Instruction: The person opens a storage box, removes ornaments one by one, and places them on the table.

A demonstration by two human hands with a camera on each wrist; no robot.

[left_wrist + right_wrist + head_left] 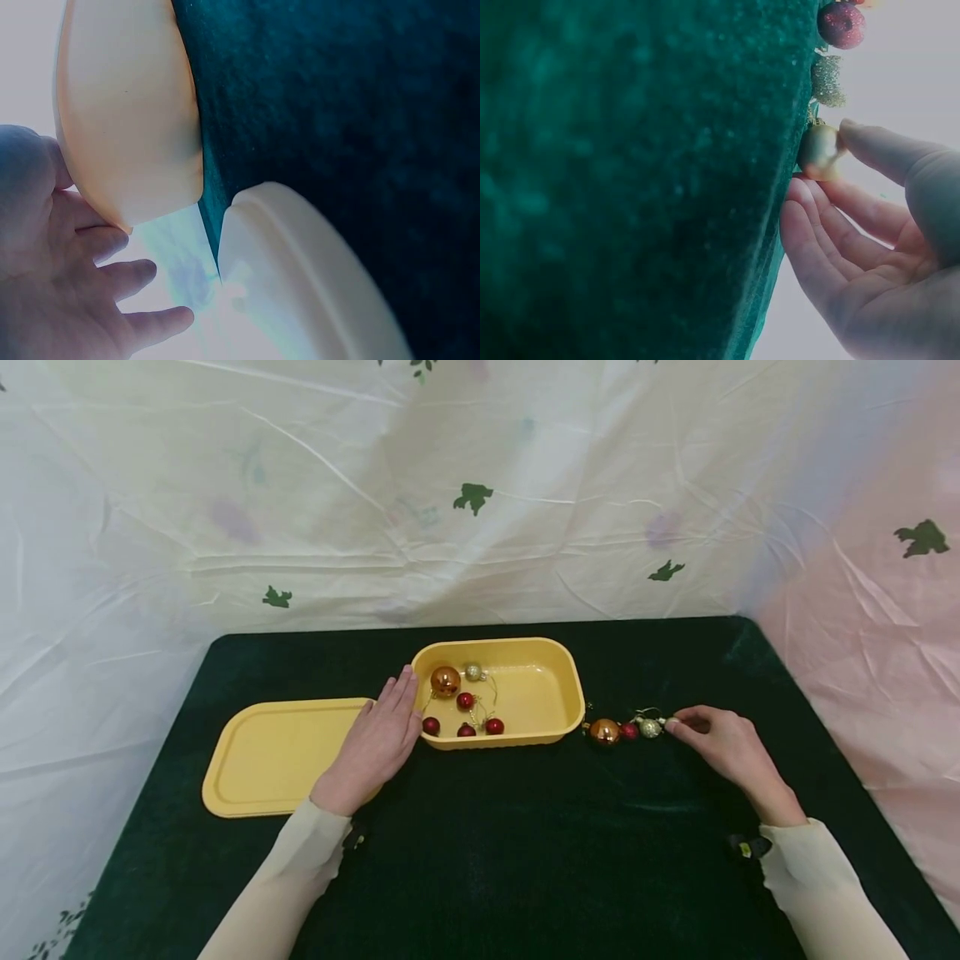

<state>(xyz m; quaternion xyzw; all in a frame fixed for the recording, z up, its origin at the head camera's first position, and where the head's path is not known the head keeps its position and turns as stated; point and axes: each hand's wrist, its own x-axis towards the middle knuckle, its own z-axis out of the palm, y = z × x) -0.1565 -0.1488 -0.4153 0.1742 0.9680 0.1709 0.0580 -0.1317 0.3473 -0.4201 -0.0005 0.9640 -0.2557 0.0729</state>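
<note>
A yellow plastic box [540, 733] stands on the table, with several small baubles inside, among them a copper bauble [446, 682], a gold one [473, 672] and a red one [494, 726]. My left hand [381, 735] rests against the box's left side, its fingers straight; the box wall [127, 112] also shows in the left wrist view. Right of the box lies a row of baubles: copper [604, 732], red [629, 730] and glittery gold [650, 727]. At its right end my right hand [723, 747] pinches a smooth gold bauble [819, 153] between thumb and fingers.
A yellow lid [277, 760] lies flat on the left, partly under the left forearm and hand. Dark green cloth [525, 843] covers the table. Pale patterned fabric [555, 527] hangs behind and at both sides.
</note>
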